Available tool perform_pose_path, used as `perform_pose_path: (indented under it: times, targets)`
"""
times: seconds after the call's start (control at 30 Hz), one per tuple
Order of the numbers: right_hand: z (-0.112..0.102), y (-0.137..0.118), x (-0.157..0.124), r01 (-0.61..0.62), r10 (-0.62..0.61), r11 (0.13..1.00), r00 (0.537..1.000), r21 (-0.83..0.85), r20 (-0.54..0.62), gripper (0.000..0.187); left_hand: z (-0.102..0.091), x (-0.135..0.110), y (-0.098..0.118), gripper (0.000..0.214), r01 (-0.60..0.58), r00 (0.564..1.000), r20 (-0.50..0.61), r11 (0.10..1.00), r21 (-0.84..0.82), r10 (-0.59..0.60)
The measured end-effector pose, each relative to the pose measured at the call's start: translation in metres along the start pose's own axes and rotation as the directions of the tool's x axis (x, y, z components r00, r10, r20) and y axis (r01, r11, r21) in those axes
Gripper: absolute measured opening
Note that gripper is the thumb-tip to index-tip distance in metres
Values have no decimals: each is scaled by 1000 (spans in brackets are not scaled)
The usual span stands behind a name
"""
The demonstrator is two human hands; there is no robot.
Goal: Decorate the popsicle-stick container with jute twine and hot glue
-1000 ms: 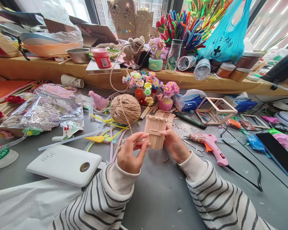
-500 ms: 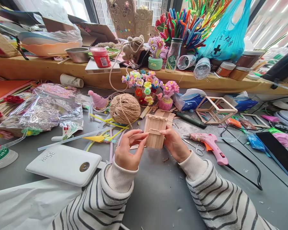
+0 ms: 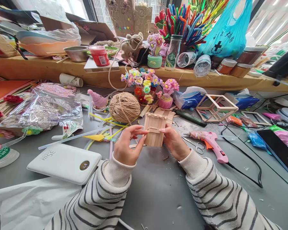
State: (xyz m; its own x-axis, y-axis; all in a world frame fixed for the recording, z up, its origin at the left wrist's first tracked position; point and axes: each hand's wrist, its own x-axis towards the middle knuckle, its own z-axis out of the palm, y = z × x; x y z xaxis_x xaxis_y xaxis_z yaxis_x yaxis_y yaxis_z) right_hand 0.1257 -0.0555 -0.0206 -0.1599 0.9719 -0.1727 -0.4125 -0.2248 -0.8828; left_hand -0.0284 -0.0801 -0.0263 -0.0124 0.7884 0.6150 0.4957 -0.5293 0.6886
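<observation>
Shifted since one second ago: left forefinger has gone from the lower left edge of the stick panel up to the level of its cross stick. Both hands and the panel sit a little further from me; otherwise the hold is unchanged.

Stick panel point(image 3: 154, 130): small piece of flat wooden sticks set side by side, upright, one stick glued across its face and a twine trim along the top. It is held just above the surface point(image 3: 158, 191), centre of view.

Left hand point(image 3: 127, 147): fingers pinching the panel's left edge, forefinger stretched along the cross stick, thumb below it.

Right hand point(image 3: 174, 142): fingers closed on the right edge, thumb tip on the front face. I cannot see the fingers behind the panel.

Around it:
- Ball of twine point(image 3: 124, 107) just behind the left hand, one strand trailing down toward the panel.
- More flat sticks point(image 3: 166, 114) lying just behind the panel.
- Small scissors point(image 3: 196, 146) near the right hand; pink glue gun point(image 3: 210, 142) just beyond them, its black cord running off to the right.
- Open wooden cube frame point(image 3: 216, 108) further back right.
- White power bank point(image 3: 64, 163) left of the left sleeve, resting partly on white paper point(image 3: 31, 201).
- Two small pots of pipe-cleaner flowers point(image 3: 166, 92) behind the twine.
</observation>
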Motion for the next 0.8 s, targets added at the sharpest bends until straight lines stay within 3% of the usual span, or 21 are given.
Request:
perform_pose_path:
  times: [0.17,0.37,0.53,0.8]
  targets:
    - [0,0,1,5,-5,1000,1000,-1,-4,34,-8,13,-1,31,-212,977,38,976,53,210]
    - [-1,0,1,17,-17,1000,1000,-3,9,36,-8,31,3,36,-451,884,234,872,189,405]
    - [-1,0,1,10,-10,1000,1000,-21,15,38,-3,40,0,37,-508,841,306,846,160,447]
    - [0,-1,1,17,-15,999,999,-38,42,45,-4,43,-6,37,-490,835,338,866,100,433]
